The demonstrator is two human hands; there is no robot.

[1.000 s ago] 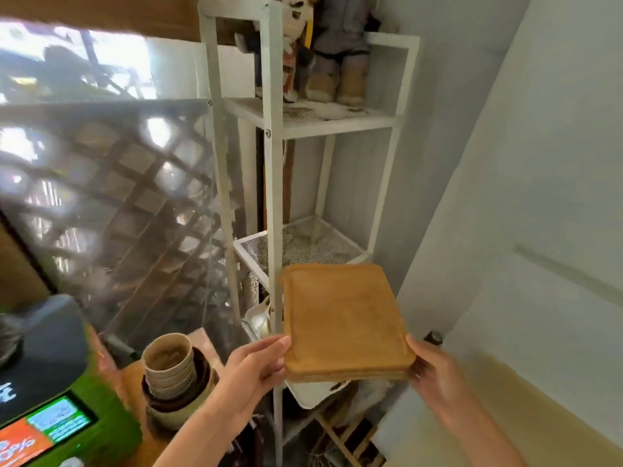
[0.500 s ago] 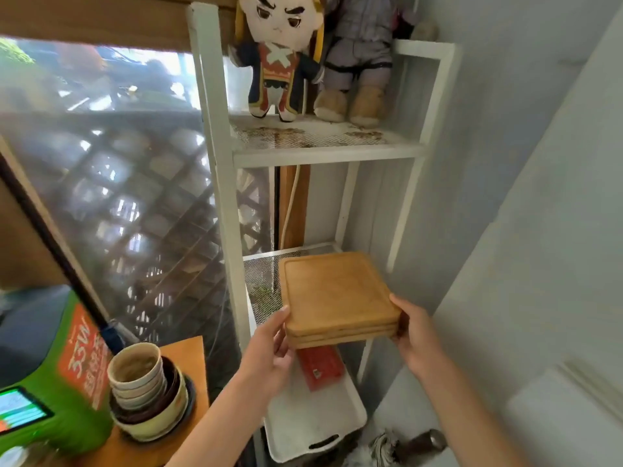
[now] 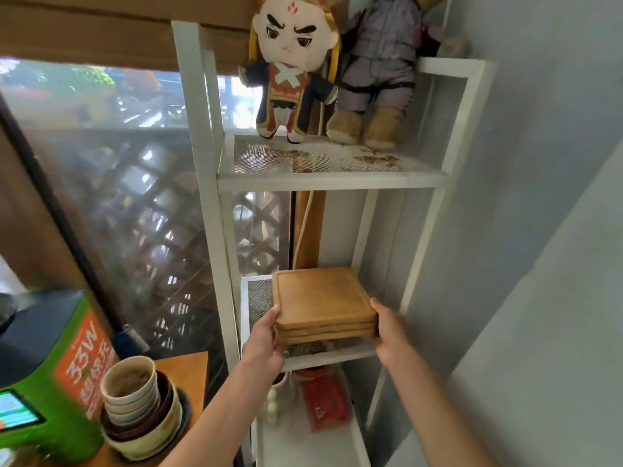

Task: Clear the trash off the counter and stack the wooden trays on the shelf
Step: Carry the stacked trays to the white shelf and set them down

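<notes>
A stack of three square wooden trays (image 3: 320, 299) sits between my hands over the middle mesh tier (image 3: 258, 298) of the white metal shelf (image 3: 205, 170). My left hand (image 3: 264, 342) grips the stack's near left corner and my right hand (image 3: 387, 328) grips its near right corner. The stack's far part is well inside the shelf frame. Its front edge is level with the tier's front rail, and I cannot tell whether it rests on the mesh.
Two plush dolls (image 3: 293, 72) stand on the top tier. A red packet (image 3: 325, 402) lies on a white tray on the lower tier. Stacked bowls (image 3: 138, 409) and a green device (image 3: 57, 372) sit on the wooden counter at lower left. A grey wall is close on the right.
My hands have carried the tray stack up and forward, from in front of the shelf to inside the middle tier. The view has tilted up.
</notes>
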